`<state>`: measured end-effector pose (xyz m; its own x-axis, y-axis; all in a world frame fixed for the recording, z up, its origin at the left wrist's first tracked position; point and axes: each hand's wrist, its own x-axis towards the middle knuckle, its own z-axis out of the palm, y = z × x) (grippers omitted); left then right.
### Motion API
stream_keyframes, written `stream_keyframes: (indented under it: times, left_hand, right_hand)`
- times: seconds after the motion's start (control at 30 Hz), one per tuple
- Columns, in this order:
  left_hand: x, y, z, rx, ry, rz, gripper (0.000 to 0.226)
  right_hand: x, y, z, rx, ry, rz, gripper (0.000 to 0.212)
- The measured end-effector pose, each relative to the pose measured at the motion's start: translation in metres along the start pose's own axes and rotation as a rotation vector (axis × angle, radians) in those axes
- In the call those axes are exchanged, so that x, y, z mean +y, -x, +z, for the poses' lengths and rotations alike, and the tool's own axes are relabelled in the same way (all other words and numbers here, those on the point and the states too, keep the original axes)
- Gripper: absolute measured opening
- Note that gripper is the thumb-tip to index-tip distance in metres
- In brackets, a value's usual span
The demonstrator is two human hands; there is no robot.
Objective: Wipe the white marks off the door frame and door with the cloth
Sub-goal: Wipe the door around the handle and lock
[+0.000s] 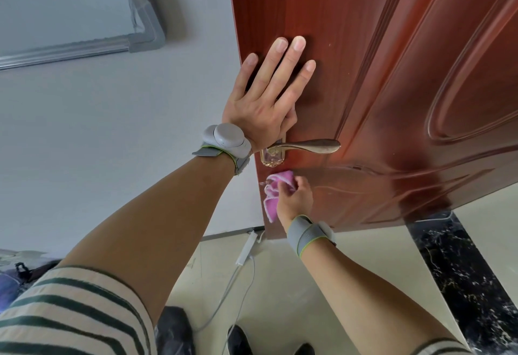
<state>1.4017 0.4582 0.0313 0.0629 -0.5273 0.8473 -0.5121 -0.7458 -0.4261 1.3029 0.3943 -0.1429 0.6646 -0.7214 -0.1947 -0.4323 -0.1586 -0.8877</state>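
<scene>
Nearest the camera, a striped sleeve (70,312) fills the 7 o'clock corner, and dark shoes (241,340) stand at 6 o'clock on the pale floor (308,284), where a white cable (246,248) trails toward the door's foot. Further out, the right hand (297,197) works just below centre. Its grip is curled and pinches a bunched pink cloth (276,186), pressing the top of the bunch against the reddish-brown door (392,74) near its free edge. The loose rest of the cloth hangs toward 6 o'clock, so its long axis runs roughly 12 to 6. The cloth sits at 10 o'clock from the right hand's knuckles and directly at 6 o'clock from the brass lever handle (308,146), close under the lock plate but apart from it. Beyond the handle, at 12 o'clock from it, the left hand (266,97) lies flat on the door, its grip spread and holding nothing, apparently steadying the leaf. The right hand is clearly the nearer one to any wiping. Faint pale streaks seem to lie on the panel at 3 o'clock from the cloth, so the next stroke probably sweeps rightward. No door frame is clearly in view. A grey wall (112,130) lies at 9 o'clock, and a black marble strip (462,284) crosses the floor at 4 o'clock.
</scene>
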Motion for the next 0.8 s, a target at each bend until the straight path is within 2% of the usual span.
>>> stream_keyframes:
  times: [0.07,0.1,0.2,0.23,0.3,0.4,0.47,0.53,0.6,0.63,0.67,0.8]
  left_hand:
    - [-0.001,0.0,0.001,0.004,-0.004,0.0,0.055]
    - [-0.001,0.0,0.001,0.005,-0.009,-0.001,0.055]
    - [0.0,-0.001,0.0,0.016,-0.007,-0.008,0.055]
    - [0.001,0.0,0.001,0.017,0.001,-0.007,0.055]
    - [0.001,0.0,0.002,0.021,0.011,-0.007,0.055]
    - [0.001,0.0,0.003,0.036,0.012,-0.014,0.056]
    - [0.002,0.002,0.004,0.043,0.016,-0.014,0.058]
    - [0.002,0.002,0.005,0.052,0.019,-0.01,0.06]
    - [0.002,0.002,0.006,0.06,0.034,-0.009,0.06]
    - [0.002,0.002,0.006,0.058,0.035,-0.008,0.06]
    - [0.002,0.002,0.006,0.059,0.036,-0.008,0.06]
    - [0.003,0.004,0.008,0.078,0.049,-0.02,0.06]
  right_hand:
    - [-0.007,-0.002,-0.002,0.089,-0.082,-0.042,0.019]
    - [-0.009,-0.002,0.001,0.045,-0.06,-0.064,0.018]
    - [-0.001,0.001,0.011,-0.338,0.249,-0.05,0.018]
    - [0.003,0.003,0.011,-0.401,0.325,-0.021,0.024]
    - [0.011,0.009,0.007,-0.331,0.333,-0.018,0.029]
    - [0.004,0.016,0.011,-0.103,0.167,-0.061,0.022]
    - [-0.002,0.012,0.024,-0.007,0.027,0.071,0.022]
    - [0.002,0.004,0.039,-0.062,0.018,0.209,0.022]
    - [0.017,0.002,0.05,-0.277,0.145,0.279,0.023]
    - [0.03,0.0,0.055,-0.327,0.196,0.307,0.023]
    - [0.039,-0.001,0.055,-0.303,0.199,0.33,0.024]
    - [0.033,0.001,0.024,0.03,-0.014,0.33,0.022]
